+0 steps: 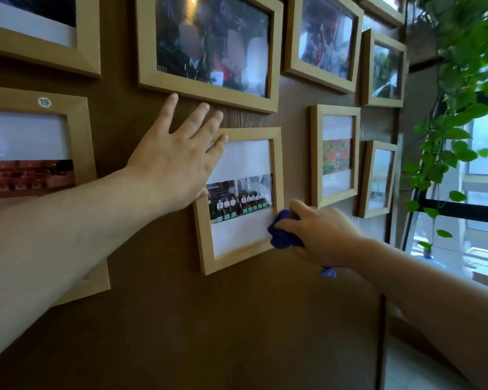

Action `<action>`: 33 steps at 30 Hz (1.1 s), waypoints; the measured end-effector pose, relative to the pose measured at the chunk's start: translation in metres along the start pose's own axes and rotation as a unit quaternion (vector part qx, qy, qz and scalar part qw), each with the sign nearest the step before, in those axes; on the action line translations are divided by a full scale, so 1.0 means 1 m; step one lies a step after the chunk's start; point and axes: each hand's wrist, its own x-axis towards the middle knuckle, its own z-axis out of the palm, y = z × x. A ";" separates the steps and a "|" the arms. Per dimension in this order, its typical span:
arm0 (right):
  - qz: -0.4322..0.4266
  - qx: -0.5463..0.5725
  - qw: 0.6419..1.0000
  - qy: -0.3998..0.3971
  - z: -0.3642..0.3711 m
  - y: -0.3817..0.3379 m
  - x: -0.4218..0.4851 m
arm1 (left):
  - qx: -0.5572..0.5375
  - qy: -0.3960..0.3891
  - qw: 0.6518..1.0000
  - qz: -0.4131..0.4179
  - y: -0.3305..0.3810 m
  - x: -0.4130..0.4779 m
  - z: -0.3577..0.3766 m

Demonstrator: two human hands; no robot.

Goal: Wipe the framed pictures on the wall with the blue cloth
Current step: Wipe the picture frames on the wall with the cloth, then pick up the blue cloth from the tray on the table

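A small light-wood framed picture [238,249] hangs on the brown wall, showing a row of people. My left hand [172,159] lies flat with fingers spread over its upper left corner and the wall beside it. My right hand [321,235] is closed on a bunched blue cloth [283,235], which presses against the frame's lower right corner. A bit of the cloth pokes out under my wrist. A larger framed picture [209,94] hangs just above my left fingertips.
Several more wooden frames cover the wall: one marked 19 [79,130] at left, two narrow ones [316,153] [364,178] to the right, others higher up. A leafy green plant [457,94] trails down by the window [479,192] at far right.
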 end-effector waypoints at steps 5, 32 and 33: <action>0.028 -0.012 0.999 0.043 -0.021 -0.006 -0.026 | -0.124 0.082 0.987 0.060 0.023 -0.005 -0.012; 0.494 -0.090 0.847 -0.175 -0.125 -0.199 -0.473 | -0.525 0.291 0.659 0.454 0.289 -0.156 -0.213; 0.517 -0.094 0.831 -0.181 -0.132 -0.214 -0.494 | -0.530 0.294 0.639 0.473 0.297 -0.169 -0.233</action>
